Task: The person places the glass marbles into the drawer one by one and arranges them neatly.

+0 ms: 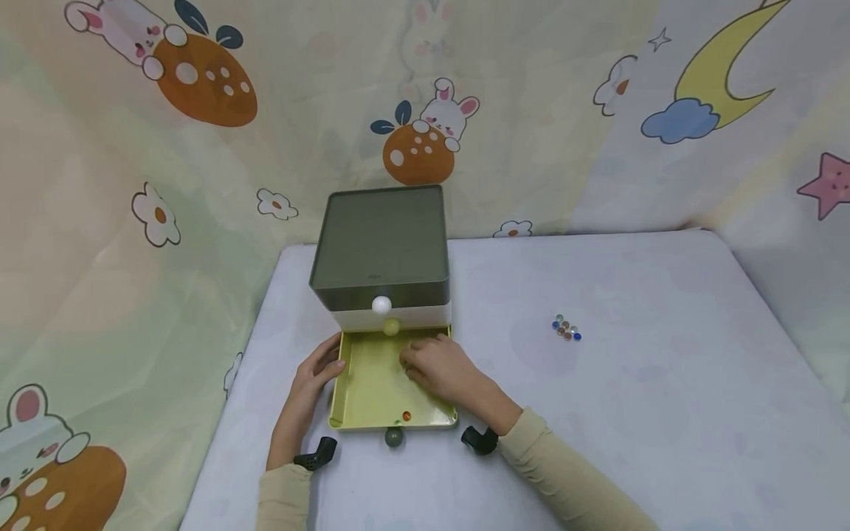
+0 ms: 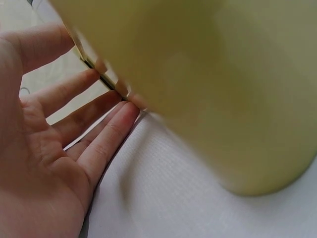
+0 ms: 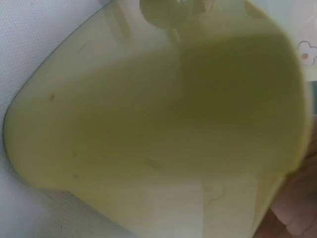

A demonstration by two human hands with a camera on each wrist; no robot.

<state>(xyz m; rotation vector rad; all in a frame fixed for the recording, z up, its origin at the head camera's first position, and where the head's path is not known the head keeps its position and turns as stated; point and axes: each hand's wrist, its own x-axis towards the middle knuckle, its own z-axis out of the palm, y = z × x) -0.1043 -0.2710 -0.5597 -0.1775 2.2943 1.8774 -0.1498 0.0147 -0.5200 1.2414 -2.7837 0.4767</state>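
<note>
Looking into the yellow drawer (image 1: 372, 383), we see the right hand (image 1: 443, 370), fingers bent down; we cannot tell whether they hold anything. The left hand (image 1: 309, 380) touches its side, fingers fairly straight. An orange marble (image 1: 406, 416) lies near the front. The drawer blocks the right wrist view; the cabinet (image 1: 381, 240) stands behind, clustered marbles (image 1: 567, 330) off right.

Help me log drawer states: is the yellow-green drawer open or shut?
Open. The yellow-green drawer juts out in front of the box, exposing its floor and a small orange marble near its front edge.
</note>
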